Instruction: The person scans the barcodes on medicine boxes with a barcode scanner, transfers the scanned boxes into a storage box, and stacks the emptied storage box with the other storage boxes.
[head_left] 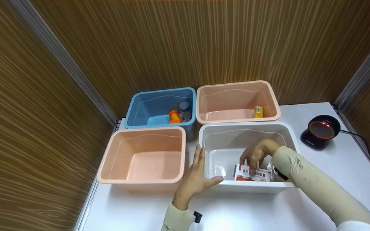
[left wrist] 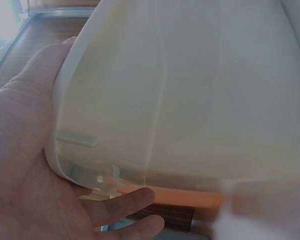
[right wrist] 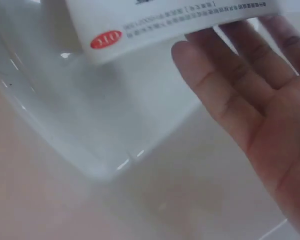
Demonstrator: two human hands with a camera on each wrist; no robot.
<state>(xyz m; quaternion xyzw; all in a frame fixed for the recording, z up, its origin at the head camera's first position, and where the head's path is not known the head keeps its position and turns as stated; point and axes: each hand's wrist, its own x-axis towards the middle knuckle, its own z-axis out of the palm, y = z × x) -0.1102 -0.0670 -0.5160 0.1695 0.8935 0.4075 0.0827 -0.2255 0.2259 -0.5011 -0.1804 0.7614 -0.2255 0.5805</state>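
Observation:
Inside the white bin (head_left: 246,126), my right hand (head_left: 257,154) reaches down and pinches a white medicine box (head_left: 262,175). One digit lies across its printed face, with the others at its far side. Close up in the right wrist view, the box (right wrist: 165,25) shows a red OTC mark, and the fingers (right wrist: 230,100) run behind its lower edge. Spread wide, my left hand (head_left: 193,179) is at the bin's left front corner, the thumb along the front rim. The left wrist view shows that hand (left wrist: 35,140) against the bin wall (left wrist: 190,100).
A peach bin (head_left: 141,181) stands to the left. Behind are a blue bin (head_left: 159,91) with an orange bottle (head_left: 174,116) and a dark-lidded bottle (head_left: 185,110), and another peach bin (head_left: 233,85) with a yellow box (head_left: 258,112). A black corded scanner (head_left: 321,131) stands right.

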